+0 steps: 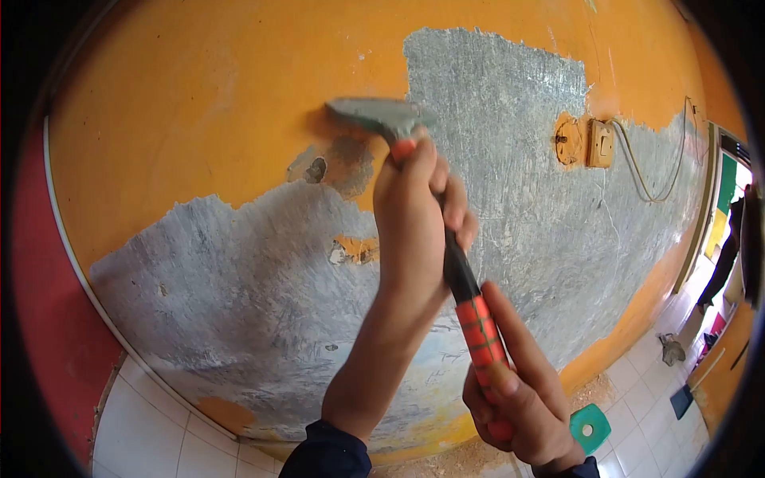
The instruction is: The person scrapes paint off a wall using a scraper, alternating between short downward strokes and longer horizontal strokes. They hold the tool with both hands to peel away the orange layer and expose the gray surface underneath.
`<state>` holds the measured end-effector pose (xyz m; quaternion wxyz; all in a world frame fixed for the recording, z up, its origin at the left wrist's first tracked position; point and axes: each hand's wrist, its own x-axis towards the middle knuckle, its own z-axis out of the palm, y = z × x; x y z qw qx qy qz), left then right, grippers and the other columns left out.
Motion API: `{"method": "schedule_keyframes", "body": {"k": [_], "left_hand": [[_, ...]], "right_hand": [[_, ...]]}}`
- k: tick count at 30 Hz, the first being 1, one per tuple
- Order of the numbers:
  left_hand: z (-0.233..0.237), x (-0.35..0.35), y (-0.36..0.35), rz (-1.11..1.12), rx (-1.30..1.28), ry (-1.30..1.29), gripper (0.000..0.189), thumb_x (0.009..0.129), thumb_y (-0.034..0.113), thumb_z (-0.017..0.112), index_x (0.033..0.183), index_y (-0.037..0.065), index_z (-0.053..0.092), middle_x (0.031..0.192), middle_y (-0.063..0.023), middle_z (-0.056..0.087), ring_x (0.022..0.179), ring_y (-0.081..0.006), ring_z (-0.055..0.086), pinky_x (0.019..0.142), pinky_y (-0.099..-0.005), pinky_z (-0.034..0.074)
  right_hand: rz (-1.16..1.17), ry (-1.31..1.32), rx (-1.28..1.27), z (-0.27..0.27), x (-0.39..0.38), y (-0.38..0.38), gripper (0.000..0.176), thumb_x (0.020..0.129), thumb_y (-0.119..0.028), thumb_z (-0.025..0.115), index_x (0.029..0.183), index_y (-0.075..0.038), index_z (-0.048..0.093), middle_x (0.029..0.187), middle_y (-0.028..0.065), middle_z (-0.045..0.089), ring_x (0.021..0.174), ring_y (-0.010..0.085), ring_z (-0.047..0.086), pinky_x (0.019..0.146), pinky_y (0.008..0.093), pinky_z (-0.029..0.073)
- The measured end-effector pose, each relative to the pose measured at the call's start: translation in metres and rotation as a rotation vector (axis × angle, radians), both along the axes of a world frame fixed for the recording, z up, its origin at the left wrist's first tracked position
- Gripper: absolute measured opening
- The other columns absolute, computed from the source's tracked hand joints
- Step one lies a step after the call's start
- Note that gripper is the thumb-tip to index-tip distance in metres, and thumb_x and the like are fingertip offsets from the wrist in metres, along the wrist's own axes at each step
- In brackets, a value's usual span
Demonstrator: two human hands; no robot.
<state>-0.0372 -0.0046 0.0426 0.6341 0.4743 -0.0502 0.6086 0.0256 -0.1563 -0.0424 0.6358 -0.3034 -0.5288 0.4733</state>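
A long-handled scraper [478, 331] slants across the middle of the head view, with a red-and-black handle and a wide grey blade. My left hand [414, 187] is wrapped round its neck, just below the blade. Lower down, my right hand [518, 406] grips the red end of the handle, one finger stretched along it. The blade overlaps the orange paint [263, 103] beside the upper edge of the bared grey wall surface [239, 271]. A small dark hole [315, 170] shows just below the blade, in a rough patch.
A light switch [600, 143] with a loose cable [649, 195] sits on the wall at right. Paint debris [454, 460] lies along the wall's foot. A green plastic stool [590, 429] stands on the white tiles, near a dustpan [682, 401]. A red wall [56, 319] meets the left corner.
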Motion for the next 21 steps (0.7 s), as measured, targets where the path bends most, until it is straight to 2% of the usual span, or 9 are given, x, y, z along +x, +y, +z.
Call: {"method": "schedule_keyframes", "body": {"k": [4, 7, 9, 12, 17, 21], "left_hand": [[0.002, -0.001, 0.005, -0.021, -0.001, 0.004, 0.019, 0.095, 0.025, 0.048, 0.082, 0.014, 0.04, 0.07, 0.0036, 0.038, 0.043, -0.0059, 0.036, 0.034, -0.0229, 0.032], [0.01, 0.002, 0.0, 0.008, -0.012, -0.026, 0.022, 0.096, 0.026, 0.048, 0.08, 0.013, 0.039, 0.069, 0.0035, 0.037, 0.043, -0.0062, 0.037, 0.034, -0.023, 0.032], [0.006, 0.002, 0.002, -0.024, -0.008, -0.019, 0.022, 0.095, 0.025, 0.049, 0.08, 0.013, 0.039, 0.068, 0.0035, 0.037, 0.044, -0.0063, 0.037, 0.034, -0.0231, 0.032], [0.019, 0.005, 0.008, 0.017, 0.032, -0.029, 0.019, 0.095, 0.023, 0.049, 0.081, 0.013, 0.04, 0.069, 0.0035, 0.038, 0.045, -0.0063, 0.037, 0.034, -0.0231, 0.032], [0.016, -0.001, 0.0, -0.021, 0.021, -0.006, 0.019, 0.094, 0.021, 0.047, 0.079, 0.013, 0.038, 0.069, 0.0036, 0.038, 0.047, -0.0064, 0.037, 0.037, -0.0231, 0.032], [0.021, 0.0, 0.001, -0.01, 0.008, -0.018, 0.017, 0.094, 0.021, 0.047, 0.081, 0.013, 0.039, 0.07, 0.0037, 0.038, 0.047, -0.0065, 0.037, 0.037, -0.0238, 0.032]], "right_hand": [[-0.045, -0.004, -0.082, 0.009, -0.01, -0.002, 0.075, 0.091, -0.028, 0.051, 0.149, -0.004, 0.011, 0.069, 0.0044, 0.05, 0.05, 0.0071, 0.04, 0.047, 0.0191, 0.03], [-0.096, 0.031, 0.052, 0.012, -0.008, 0.003, 0.076, 0.091, -0.03, 0.052, 0.149, -0.004, 0.01, 0.067, 0.004, 0.049, 0.05, 0.0071, 0.04, 0.047, 0.0194, 0.03], [0.0, -0.015, 0.002, 0.007, 0.0, -0.003, 0.076, 0.091, -0.029, 0.052, 0.149, -0.004, 0.01, 0.07, 0.0042, 0.05, 0.051, 0.0074, 0.04, 0.047, 0.0196, 0.03], [0.04, -0.04, 0.042, 0.021, 0.005, 0.008, 0.077, 0.09, -0.029, 0.052, 0.149, -0.004, 0.01, 0.073, 0.0042, 0.051, 0.053, 0.0078, 0.042, 0.047, 0.0195, 0.03], [0.051, 0.014, 0.041, 0.017, 0.001, -0.001, 0.076, 0.089, -0.026, 0.052, 0.149, -0.004, 0.01, 0.076, 0.0042, 0.052, 0.056, 0.0085, 0.043, 0.051, 0.02, 0.032], [-0.019, 0.047, 0.076, 0.023, -0.006, 0.006, 0.075, 0.09, -0.024, 0.052, 0.149, -0.005, 0.01, 0.09, 0.0063, 0.054, 0.06, 0.0089, 0.044, 0.054, 0.0205, 0.034]]}}
